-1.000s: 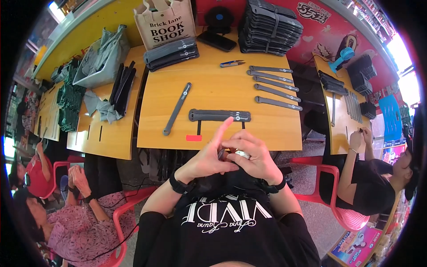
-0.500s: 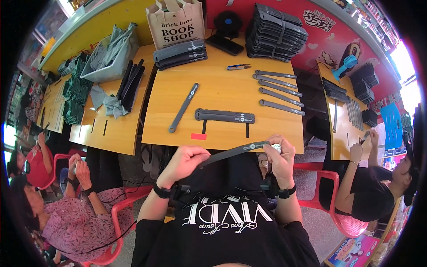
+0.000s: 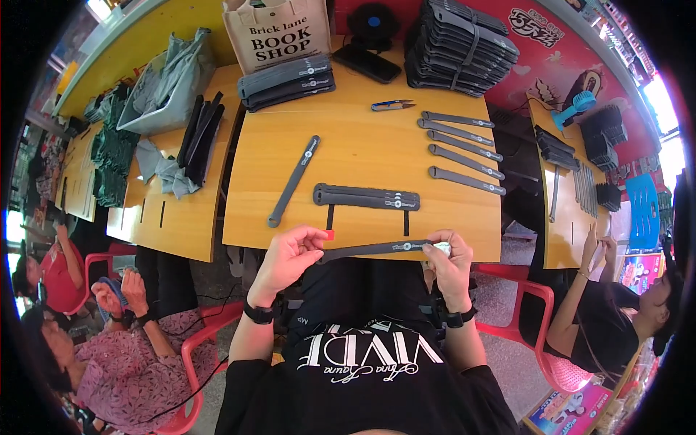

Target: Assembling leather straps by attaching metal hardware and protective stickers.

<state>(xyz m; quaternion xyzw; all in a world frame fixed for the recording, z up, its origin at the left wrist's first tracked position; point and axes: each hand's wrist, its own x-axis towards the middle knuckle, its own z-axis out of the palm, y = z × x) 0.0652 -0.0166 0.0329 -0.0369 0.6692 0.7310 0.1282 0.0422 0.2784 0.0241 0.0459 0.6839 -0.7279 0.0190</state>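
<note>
A dark grey fabric strap [image 3: 373,250] with a white print is stretched between my hands at the table's near edge. My left hand [image 3: 286,262] is closed on its left end, thumb against the fingers. Its right end is pinched in my right hand [image 3: 451,267]; something small and pale shows by those fingers, too unclear to name. Just beyond lies a small stack of like straps [image 3: 366,197], above two black strips [image 3: 331,217] on the tabletop. A single strap [image 3: 293,181] lies slanted to the left. Several more straps [image 3: 464,159] lie in a row at the right.
Blue-handled snips [image 3: 391,105] lie farther back. Along the back stand a tote bag [image 3: 239,43], folded strap stacks [image 3: 286,80], a phone [image 3: 366,64], a black fan [image 3: 373,25] and a tied strap bundle [image 3: 460,47]. People sit at neighbouring tables on both sides.
The strap in my hands has gone from bowed and tilted to nearly straight and level. My left hand has risen slightly, partly covering the red patch on the table. The view has shifted a little.
</note>
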